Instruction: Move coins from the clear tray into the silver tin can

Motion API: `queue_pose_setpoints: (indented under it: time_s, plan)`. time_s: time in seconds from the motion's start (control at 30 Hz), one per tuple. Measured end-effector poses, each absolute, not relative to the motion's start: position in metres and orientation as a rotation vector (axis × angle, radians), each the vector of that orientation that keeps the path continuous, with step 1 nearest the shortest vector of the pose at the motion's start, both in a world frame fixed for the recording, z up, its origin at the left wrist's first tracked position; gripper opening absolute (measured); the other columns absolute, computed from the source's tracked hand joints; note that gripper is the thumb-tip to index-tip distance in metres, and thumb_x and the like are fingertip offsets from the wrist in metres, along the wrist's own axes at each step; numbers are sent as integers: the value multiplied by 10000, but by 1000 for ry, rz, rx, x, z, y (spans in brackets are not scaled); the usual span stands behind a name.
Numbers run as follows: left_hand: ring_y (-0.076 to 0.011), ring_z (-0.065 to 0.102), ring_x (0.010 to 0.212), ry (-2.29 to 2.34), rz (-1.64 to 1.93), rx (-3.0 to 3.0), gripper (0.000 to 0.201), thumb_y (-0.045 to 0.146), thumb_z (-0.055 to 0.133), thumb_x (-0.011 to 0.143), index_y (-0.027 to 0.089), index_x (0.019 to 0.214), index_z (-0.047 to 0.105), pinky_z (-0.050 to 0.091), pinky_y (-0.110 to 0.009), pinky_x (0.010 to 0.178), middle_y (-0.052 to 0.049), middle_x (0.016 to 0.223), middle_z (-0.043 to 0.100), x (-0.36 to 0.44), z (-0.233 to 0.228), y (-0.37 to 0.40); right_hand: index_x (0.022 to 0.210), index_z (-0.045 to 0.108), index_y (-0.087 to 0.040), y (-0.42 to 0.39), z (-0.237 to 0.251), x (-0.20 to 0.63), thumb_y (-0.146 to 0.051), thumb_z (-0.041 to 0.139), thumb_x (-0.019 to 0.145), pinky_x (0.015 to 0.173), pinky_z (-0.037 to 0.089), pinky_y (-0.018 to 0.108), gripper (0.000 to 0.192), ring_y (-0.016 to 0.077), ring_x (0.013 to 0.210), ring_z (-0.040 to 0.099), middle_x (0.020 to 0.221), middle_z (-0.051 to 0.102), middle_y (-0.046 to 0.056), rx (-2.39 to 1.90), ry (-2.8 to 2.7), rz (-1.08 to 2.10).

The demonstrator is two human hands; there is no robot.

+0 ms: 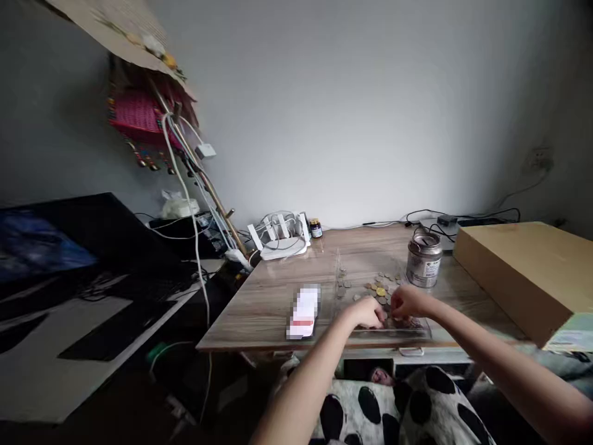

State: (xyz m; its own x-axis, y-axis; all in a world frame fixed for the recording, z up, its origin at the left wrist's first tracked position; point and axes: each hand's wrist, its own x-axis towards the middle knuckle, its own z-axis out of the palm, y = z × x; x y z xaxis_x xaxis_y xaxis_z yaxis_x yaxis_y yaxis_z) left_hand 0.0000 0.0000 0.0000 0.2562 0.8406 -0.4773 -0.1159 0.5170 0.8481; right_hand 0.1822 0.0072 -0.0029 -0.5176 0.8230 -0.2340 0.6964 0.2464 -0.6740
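Note:
Several coins (380,292) lie spread inside a shallow clear plastic tray (337,262) on the wooden table. My left hand (369,312) reaches down among the coins near the tray's front edge, its fingers curled together. Close beside it on the right, my right hand (408,303) is closed too, fingertips pointing down and inward over the coins. Whatever either hand pinches is too small or hidden to name. Just behind my right hand stands a silver metal tin (423,264) with a slot in its lid and a wire handle.
A phone (304,312) with a lit, blurred screen lies left of the tray. A white router (283,246) and a small dark jar (315,228) stand at the back. On the right is a large cardboard box (523,266); a laptop (60,241) sits at far left.

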Motion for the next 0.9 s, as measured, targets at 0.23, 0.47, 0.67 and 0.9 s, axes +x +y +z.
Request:
queue_pose_setpoints:
  time_s: [0.23, 0.47, 0.67, 0.9]
  plan:
    - [-68, 532, 514, 984, 1028, 610, 153, 71, 430, 768, 111, 676, 544, 489, -209, 582, -12, 591, 547, 22, -6, -5, 689, 626, -143, 6, 44, 160, -339, 523, 684, 463, 373, 191, 221, 111, 512, 540, 583, 626, 24, -1274, -2150, 816]
    - [-47, 438, 412, 726, 1313, 47, 229, 129, 395, 799, 143, 571, 416, 382, -138, 372, 12, 506, 435, 10, -7, -4, 686, 621, -157, -12, 46, 155, -223, 477, 708, 546, 370, 211, 159, 122, 583, 541, 659, 631, 42, -1422, -2219, 294]
    - [-23, 340, 348, 730, 1348, 13, 172, 93, 408, 764, 136, 603, 450, 275, -124, 305, 30, 493, 409, 7, -11, -2, 747, 646, -173, -22, 11, 167, -137, 554, 558, 484, 348, 176, 213, 104, 567, 529, 671, 634, 9, -1322, -2587, 647]
    - [-120, 565, 602, 672, 1345, 35, 161, 171, 422, 781, 82, 755, 554, 506, -247, 571, -93, 683, 562, 9, -12, -2, 794, 652, -165, -14, 15, 152, -144, 562, 577, 519, 379, 173, 237, 107, 599, 545, 690, 639, 10, -1321, -2627, 878]
